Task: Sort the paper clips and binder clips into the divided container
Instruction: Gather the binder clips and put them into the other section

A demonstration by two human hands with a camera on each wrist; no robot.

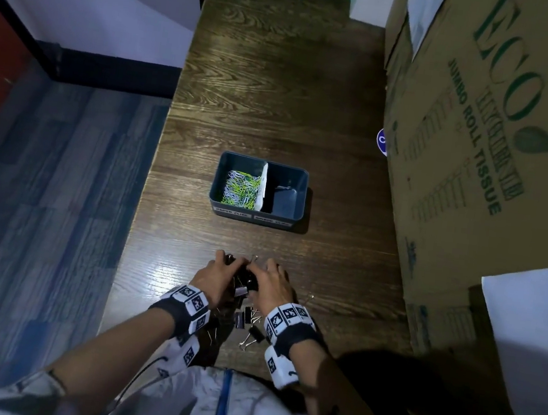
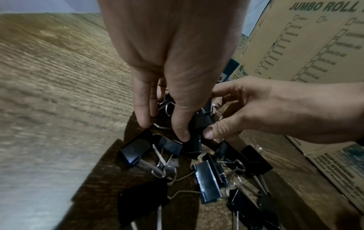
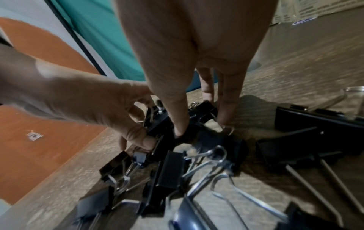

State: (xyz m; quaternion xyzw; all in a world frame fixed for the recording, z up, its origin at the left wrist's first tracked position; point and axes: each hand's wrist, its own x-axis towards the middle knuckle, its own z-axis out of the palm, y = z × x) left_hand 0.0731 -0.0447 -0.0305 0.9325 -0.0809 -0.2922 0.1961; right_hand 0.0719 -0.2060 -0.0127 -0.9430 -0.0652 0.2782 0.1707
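1. The left hand and the right hand were set close together over a pile of binder clips at the near edge of the bench.
2. Fingers of both hands were bent down into the pile; the left thumb and fingers were pinched on black clips, and the right thumb was pressed to a clip against its fingers. How many clips each hand held could not be told.
3. The divided container stood farther off on the bench, well apart from the hands. Its left compartment held green and white paper clips; its right compartment was nearly bare.
4. The clips were of black folded metal with shiny wire handles, and the handles were tangled together.
5. It was judged that linked handles could drag extra clips up, to be dropped short of the container.
6. It was judged that the glossy wood-grain bench could let clips slide off its near edge.
7. A cardboard box stood to the right.
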